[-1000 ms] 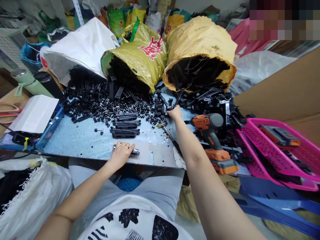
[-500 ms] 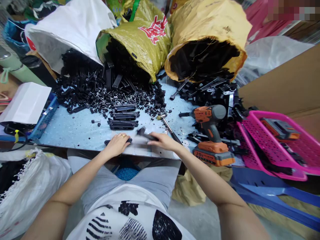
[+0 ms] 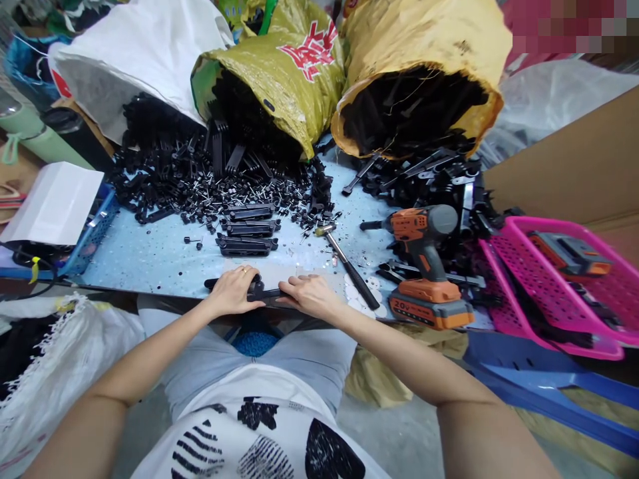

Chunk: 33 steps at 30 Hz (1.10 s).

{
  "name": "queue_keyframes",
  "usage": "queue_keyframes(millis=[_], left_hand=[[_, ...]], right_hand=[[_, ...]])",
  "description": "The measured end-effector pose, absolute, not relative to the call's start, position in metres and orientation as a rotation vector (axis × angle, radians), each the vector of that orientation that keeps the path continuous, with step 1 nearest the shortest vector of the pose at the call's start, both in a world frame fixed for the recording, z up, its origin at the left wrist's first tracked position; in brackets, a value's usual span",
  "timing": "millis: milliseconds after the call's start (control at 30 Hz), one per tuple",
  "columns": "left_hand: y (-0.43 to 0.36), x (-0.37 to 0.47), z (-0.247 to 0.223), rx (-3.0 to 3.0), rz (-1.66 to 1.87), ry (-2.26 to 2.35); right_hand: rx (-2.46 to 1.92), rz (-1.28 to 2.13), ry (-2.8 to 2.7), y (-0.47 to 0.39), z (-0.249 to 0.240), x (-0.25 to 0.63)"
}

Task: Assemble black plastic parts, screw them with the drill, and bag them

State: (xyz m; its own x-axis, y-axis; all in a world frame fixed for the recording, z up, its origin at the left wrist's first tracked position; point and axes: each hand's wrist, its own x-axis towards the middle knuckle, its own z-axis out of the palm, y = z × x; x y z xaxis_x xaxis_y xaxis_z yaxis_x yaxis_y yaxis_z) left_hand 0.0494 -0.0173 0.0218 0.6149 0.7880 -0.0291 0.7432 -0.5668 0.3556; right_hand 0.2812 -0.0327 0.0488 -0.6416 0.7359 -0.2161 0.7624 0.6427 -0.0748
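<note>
At the table's front edge my left hand (image 3: 233, 291) is closed on a long black plastic part (image 3: 212, 284), whose end sticks out to the left. My right hand (image 3: 315, 297) has its fingers wrapped round a black plastic bar (image 3: 271, 293). The bar's left end meets the part at my left hand; whether the two are joined is hidden by my fingers. Beyond my hands lie several black plastic assemblies (image 3: 248, 246) in a stack of rows. A hammer (image 3: 353, 271) with a black handle rests right of my right hand.
An orange cordless drill (image 3: 422, 249) stands at the right, beside pink baskets (image 3: 514, 293). Small black-headed pins (image 3: 249, 189) and black parts are heaped at the back, before a white sack (image 3: 144, 53), a green-yellow sack (image 3: 279, 80) and a yellow sack (image 3: 419, 46). A blue basket (image 3: 97, 233) is left.
My right hand has brought the black bar left and down to the part at my left hand. My left hand has turned its grip, thumb now towards the bar.
</note>
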Motion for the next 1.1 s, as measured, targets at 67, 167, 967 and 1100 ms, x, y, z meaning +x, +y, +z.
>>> queue_keyframes(millis=[67, 167, 967, 1100], left_hand=[[-0.018, 0.048, 0.020, 2.499, 0.226, 1.246], [-0.017, 0.047, 0.019, 2.489, 0.225, 1.232], [-0.022, 0.035, 0.009, 2.606, 0.549, 1.193], [-0.024, 0.036, 0.005, 2.625, 0.658, 1.187]], right_hand=[[1.225, -0.232, 2.703, -0.033, 0.053, 0.279], [1.136, -0.294, 2.712, -0.031, 0.055, 0.279], [1.212, -0.079, 2.710, -0.037, 0.059, 0.267], [1.207, 0.002, 2.704, -0.036, 0.068, 0.263]])
